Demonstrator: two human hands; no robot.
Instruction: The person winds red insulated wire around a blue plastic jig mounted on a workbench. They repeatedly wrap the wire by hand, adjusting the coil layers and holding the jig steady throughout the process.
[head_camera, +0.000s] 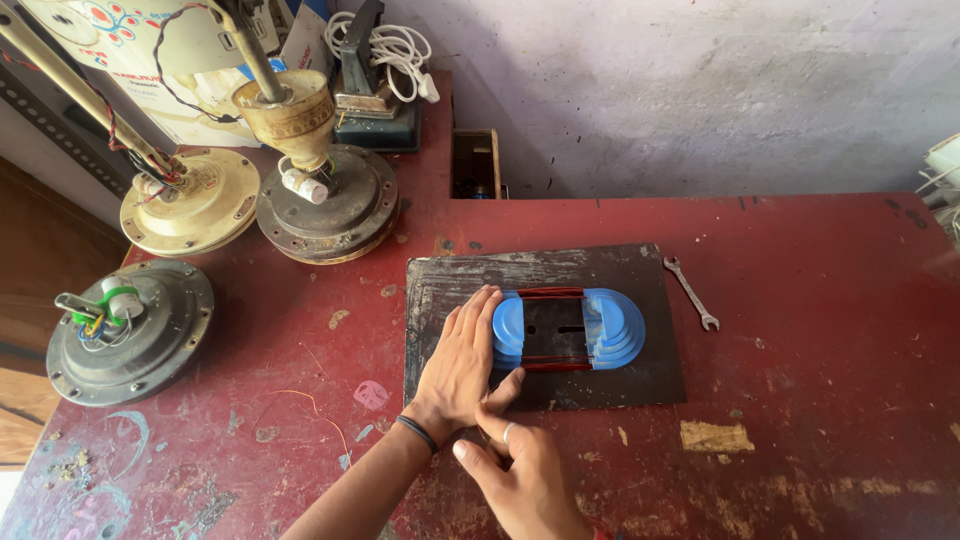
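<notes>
A blue stepped plastic winding former (570, 329) with reddish copper wire along its two long sides lies on a dark mat (640, 380). My left hand (462, 362) rests flat on the mat, fingers together and touching the former's left blue end. My right hand (520, 478) is just below it near the mat's front edge, fingers curled, index finger pointing up toward the left thumb. A ring sits on one right finger. Whether the right fingers pinch a wire end cannot be told.
On the red worktable (820, 330) a small open-ended spanner (691, 292) lies right of the mat. Three ceiling fan motors (130, 330) (190, 200) (325, 190) stand at the left. A small open wooden box (475, 165) sits against the back wall.
</notes>
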